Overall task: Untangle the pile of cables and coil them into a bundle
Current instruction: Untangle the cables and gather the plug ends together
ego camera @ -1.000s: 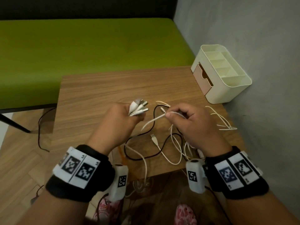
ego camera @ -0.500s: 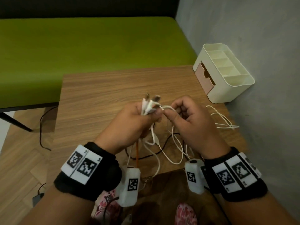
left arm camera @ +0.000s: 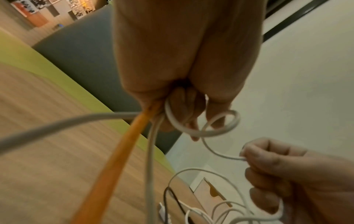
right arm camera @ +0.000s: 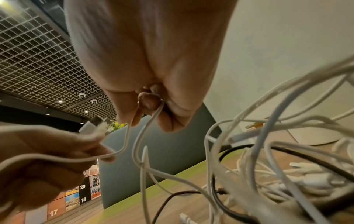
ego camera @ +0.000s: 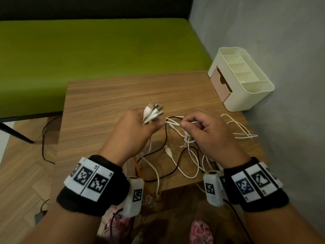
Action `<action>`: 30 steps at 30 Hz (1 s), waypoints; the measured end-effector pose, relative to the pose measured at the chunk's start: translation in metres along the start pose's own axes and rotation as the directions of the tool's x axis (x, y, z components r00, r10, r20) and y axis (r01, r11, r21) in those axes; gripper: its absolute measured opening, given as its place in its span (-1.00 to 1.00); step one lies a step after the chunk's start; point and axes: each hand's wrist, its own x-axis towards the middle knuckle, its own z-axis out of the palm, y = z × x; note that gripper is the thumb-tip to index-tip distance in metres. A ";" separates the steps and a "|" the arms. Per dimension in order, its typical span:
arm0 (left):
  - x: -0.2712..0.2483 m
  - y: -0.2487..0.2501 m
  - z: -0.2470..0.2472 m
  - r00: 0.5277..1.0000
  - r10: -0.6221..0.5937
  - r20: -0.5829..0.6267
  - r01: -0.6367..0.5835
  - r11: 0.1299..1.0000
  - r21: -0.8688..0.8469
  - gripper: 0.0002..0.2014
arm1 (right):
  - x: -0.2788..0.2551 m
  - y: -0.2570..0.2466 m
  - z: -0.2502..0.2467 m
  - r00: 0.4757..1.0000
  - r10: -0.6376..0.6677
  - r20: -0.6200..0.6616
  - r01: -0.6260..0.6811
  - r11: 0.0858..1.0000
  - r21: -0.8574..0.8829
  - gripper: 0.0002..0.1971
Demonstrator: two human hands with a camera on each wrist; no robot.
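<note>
My left hand [ego camera: 139, 127] grips a bunch of white cable ends [ego camera: 152, 112], their plugs sticking up out of the fist. An orange cable [left arm camera: 111, 166] and white ones hang down from that fist. My right hand [ego camera: 202, 127] pinches a thin white cable [ego camera: 173, 122] between thumb and fingers, a short way right of the left hand. Below both hands a tangle of white and black cables [ego camera: 182, 155] lies on the wooden table [ego camera: 105, 95]. A loose USB plug [ego camera: 168, 150] rests in the tangle. More white loops [ego camera: 241, 129] trail to the right.
A cream desk organiser [ego camera: 241, 80] with a pink drawer stands at the table's far right corner by the grey wall. A green bench [ego camera: 88, 50] lies behind the table. Some cables hang over the near table edge [ego camera: 153, 194].
The hands came together half a second ago and have now drawn apart again. The right hand has pulled its thin white cable out to the right, away from the bunch.
</note>
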 end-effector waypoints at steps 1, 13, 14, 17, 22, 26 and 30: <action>-0.001 0.003 0.000 0.999 0.034 0.019 -0.032 0.997 -0.072 -0.76 | 0.000 0.001 0.001 1.000 -0.006 0.013 0.006 1.000 -0.007 -0.93; -0.005 0.006 0.010 0.936 0.219 0.274 -0.133 0.944 -0.300 -0.78 | -0.002 -0.012 0.012 0.994 0.086 0.072 -0.102 0.961 0.257 -0.94; -0.005 0.006 0.010 0.932 0.234 0.275 -0.146 0.941 -0.306 -0.82 | -0.003 -0.012 0.011 0.992 0.096 0.077 -0.114 0.953 0.282 -0.93; -0.006 0.008 0.009 0.925 0.270 0.266 -0.166 0.920 -0.354 -0.86 | -0.003 -0.012 0.008 0.992 0.093 0.089 -0.120 0.926 0.358 -0.89; -0.006 0.010 0.009 0.927 0.287 0.240 -0.191 0.916 -0.354 -0.91 | -0.004 -0.015 0.004 0.985 0.101 0.139 -0.157 0.852 0.499 -0.78; -0.005 0.010 0.002 0.973 0.189 0.135 -0.113 0.894 -0.433 -0.81 | -0.005 -0.018 0.001 0.983 0.103 0.152 -0.165 0.859 0.484 -0.81; 0.000 0.004 -0.010 0.993 0.119 0.008 -0.094 0.822 -0.561 -0.73 | -0.005 -0.014 0.003 0.978 0.125 0.164 -0.170 0.940 0.296 -0.90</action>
